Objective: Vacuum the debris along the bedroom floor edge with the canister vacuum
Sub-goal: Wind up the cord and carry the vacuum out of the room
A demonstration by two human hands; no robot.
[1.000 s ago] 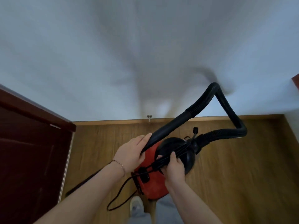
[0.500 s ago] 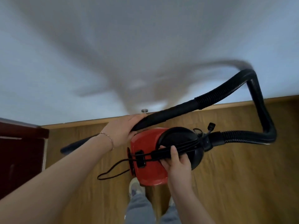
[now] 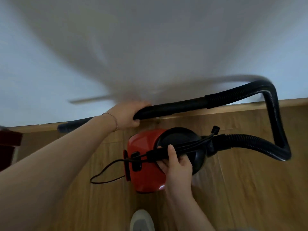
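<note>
1. Head view: the red canister vacuum (image 3: 146,165) is held above the wooden floor (image 3: 250,189), clear of it, near the middle of the frame.
2. The right hand (image 3: 177,165) is closed around the black carry handle (image 3: 160,155) on top of the canister, thumb over the handle and fingers curled beneath it.
3. The left hand (image 3: 128,115) is closed around the rigid black wand (image 3: 166,110), with a thin bracelet (image 3: 113,119) at the wrist.
4. The wand runs roughly level across the frame, in line with the wooden baseboard (image 3: 291,104) where the floor meets the white wall (image 3: 50,72).
5. The open nozzle end (image 3: 66,128) of the wand projects to the left of the left hand, in front of the baseboard; whether it touches cannot be determined.
6. The ribbed black hose (image 3: 273,114) continues from the wand to the right, bends sharply downward, and loops back into the black front cap (image 3: 180,140) of the canister.
7. A thin black power cord (image 3: 106,172) hangs in a loop from the rear of the canister.
8. A light-coloured shoe (image 3: 141,220) is visible on the floor at the bottom edge.
9. A dark red furniture edge (image 3: 8,144) sits at the far left.
</note>
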